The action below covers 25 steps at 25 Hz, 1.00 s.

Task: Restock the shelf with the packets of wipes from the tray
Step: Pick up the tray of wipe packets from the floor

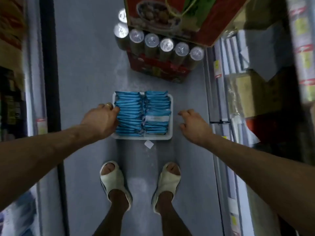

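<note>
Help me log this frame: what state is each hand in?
Left hand: fingers touch the packets at the tray's left edge; grip cannot be told.
Right hand: open, holding nothing.

Shop: stocked shelves (238, 92), stacked cans (166, 45)

Left hand (102, 119) reaches down, fingers curled under; right hand (194, 125) hovers, fingers loosely spread.

Packets (142, 113) in tray (141, 137), cans (159, 44) beyond.
</note>
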Each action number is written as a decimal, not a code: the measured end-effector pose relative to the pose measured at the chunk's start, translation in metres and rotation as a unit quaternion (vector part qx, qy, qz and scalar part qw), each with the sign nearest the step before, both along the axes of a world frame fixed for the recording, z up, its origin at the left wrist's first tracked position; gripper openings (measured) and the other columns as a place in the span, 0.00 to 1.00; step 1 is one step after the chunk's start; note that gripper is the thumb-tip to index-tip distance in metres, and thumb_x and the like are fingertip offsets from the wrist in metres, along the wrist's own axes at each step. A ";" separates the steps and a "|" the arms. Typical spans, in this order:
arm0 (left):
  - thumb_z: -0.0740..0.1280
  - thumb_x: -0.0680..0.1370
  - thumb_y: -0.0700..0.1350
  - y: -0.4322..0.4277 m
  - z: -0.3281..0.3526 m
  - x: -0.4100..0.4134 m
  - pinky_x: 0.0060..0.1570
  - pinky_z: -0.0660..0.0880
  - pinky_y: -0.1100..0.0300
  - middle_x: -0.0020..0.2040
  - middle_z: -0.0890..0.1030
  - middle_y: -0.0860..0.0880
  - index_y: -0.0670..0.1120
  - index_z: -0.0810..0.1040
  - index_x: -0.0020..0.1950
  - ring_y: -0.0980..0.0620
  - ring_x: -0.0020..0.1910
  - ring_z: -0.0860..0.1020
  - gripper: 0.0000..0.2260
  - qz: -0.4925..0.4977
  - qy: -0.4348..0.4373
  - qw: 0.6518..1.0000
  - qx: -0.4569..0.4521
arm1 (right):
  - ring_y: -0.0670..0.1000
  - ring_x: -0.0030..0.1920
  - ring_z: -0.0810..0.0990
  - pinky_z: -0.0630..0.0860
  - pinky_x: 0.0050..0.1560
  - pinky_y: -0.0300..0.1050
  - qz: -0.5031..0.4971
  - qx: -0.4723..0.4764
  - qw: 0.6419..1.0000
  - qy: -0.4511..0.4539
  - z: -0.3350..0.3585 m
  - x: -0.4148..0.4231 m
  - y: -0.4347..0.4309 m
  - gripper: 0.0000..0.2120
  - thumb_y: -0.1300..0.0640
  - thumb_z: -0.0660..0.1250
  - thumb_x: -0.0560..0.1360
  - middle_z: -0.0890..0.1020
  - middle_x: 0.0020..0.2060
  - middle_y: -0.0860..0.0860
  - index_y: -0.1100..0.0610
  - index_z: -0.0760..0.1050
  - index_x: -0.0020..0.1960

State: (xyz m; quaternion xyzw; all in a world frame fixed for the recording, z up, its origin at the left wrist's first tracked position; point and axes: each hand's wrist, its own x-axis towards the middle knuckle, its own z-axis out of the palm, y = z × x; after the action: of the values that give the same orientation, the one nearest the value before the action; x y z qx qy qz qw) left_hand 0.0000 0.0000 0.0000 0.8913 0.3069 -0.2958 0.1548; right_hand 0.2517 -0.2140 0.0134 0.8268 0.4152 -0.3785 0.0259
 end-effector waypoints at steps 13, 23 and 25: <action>0.63 0.81 0.39 0.037 -0.238 -0.048 0.72 0.69 0.40 0.84 0.43 0.43 0.60 0.29 0.79 0.34 0.76 0.66 0.46 0.128 -0.082 0.979 -0.136 | 0.49 0.77 0.63 0.59 0.78 0.49 -0.151 0.083 0.972 0.160 -0.229 -0.011 0.012 0.42 0.49 0.61 0.76 0.58 0.80 0.48 0.42 0.40 0.82; 0.68 0.77 0.36 0.016 -0.246 -0.035 0.59 0.77 0.46 0.78 0.59 0.45 0.60 0.33 0.81 0.42 0.60 0.77 0.51 0.254 -0.151 0.949 -0.110 | 0.47 0.60 0.75 0.74 0.62 0.47 -0.284 0.139 0.944 0.096 -0.246 -0.026 0.022 0.43 0.59 0.69 0.78 0.76 0.64 0.44 0.33 0.50 0.80; 0.67 0.76 0.35 0.018 -0.244 -0.030 0.61 0.76 0.44 0.77 0.63 0.43 0.56 0.37 0.83 0.40 0.64 0.76 0.48 0.287 -0.134 0.943 -0.100 | 0.50 0.63 0.77 0.74 0.63 0.47 -0.295 0.143 0.940 0.090 -0.244 -0.029 0.026 0.42 0.59 0.70 0.78 0.77 0.66 0.48 0.33 0.52 0.79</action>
State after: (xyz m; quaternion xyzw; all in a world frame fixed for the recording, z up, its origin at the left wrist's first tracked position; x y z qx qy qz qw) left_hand -0.0302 0.0181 -0.2443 0.7767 0.4947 -0.1463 0.3615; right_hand 0.2232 -0.1878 -0.2307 0.8699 0.2031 -0.3782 -0.2429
